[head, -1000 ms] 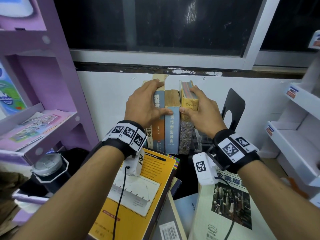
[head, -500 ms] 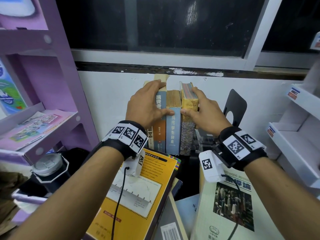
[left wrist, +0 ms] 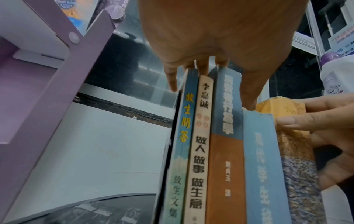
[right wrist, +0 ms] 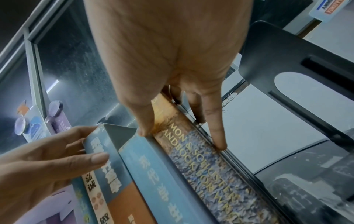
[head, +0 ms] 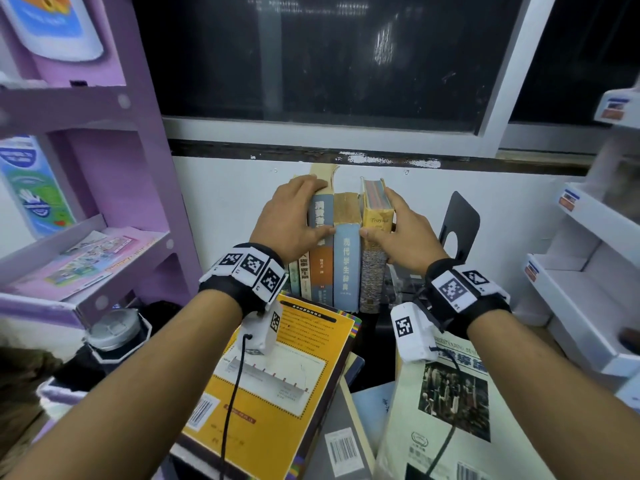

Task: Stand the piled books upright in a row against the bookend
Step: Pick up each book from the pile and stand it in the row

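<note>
Several upright books stand in a row against the white wall. My left hand point(head: 304, 213) grips the row's left end, fingers over the top of the blue-and-orange book point(head: 322, 268) and thumb on its spine; the left wrist view shows this book point(left wrist: 226, 151) beside a cream book point(left wrist: 201, 136). My right hand point(head: 398, 226) pinches the yellow book point(head: 375, 216) at the right end, thumb on the spine and fingers along its cover point(right wrist: 201, 159). The black bookend point(head: 460, 220) stands apart to the right, with a gap between. A yellow-covered book point(head: 277, 386) and a pale green book point(head: 450, 410) lie flat in the pile in front.
A purple shelf unit point(head: 114, 188) stands at the left, with a grey-lidded flask point(head: 114, 327) below it. A white shelf unit point(head: 581, 292) stands at the right. A dark window point(head: 329, 64) runs above the row.
</note>
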Demonstrator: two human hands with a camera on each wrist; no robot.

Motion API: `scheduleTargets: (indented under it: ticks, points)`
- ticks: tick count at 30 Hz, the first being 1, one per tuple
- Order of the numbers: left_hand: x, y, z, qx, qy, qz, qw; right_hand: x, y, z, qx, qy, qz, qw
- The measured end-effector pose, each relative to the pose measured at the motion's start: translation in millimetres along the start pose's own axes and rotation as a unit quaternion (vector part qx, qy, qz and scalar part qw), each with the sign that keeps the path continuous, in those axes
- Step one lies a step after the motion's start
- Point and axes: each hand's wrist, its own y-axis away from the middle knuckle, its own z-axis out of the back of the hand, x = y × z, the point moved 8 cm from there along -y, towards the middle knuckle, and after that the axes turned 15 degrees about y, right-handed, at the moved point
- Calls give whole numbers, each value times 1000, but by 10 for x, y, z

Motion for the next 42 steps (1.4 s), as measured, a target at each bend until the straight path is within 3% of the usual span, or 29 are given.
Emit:
scheduleTargets:
  ticks: [6, 14, 17, 21, 28, 35, 42]
  points:
    - [72, 289, 189, -11, 30, 16, 999, 91, 191, 65, -8, -25, 6, 1000]
    - [204, 741, 215, 35, 79, 99, 991, 123, 617, 65, -28, -60, -28, 997]
    - [305, 963, 153, 82, 100, 180, 975, 137, 757, -58, 17, -12, -54, 998]
    - [358, 1223, 91, 139, 109, 249, 952, 179, 932, -323, 136, 29, -93, 986]
    - [562, 1625, -66, 254, 102, 370, 888, 228, 1159, -740, 263, 46, -139, 954]
    - [655, 1745, -66, 281, 71, 409, 865, 222, 1247, -933, 301, 55, -158, 939]
    - [659, 1728, -59, 272, 80, 403, 870, 220, 1232, -913, 269, 34, -181, 945]
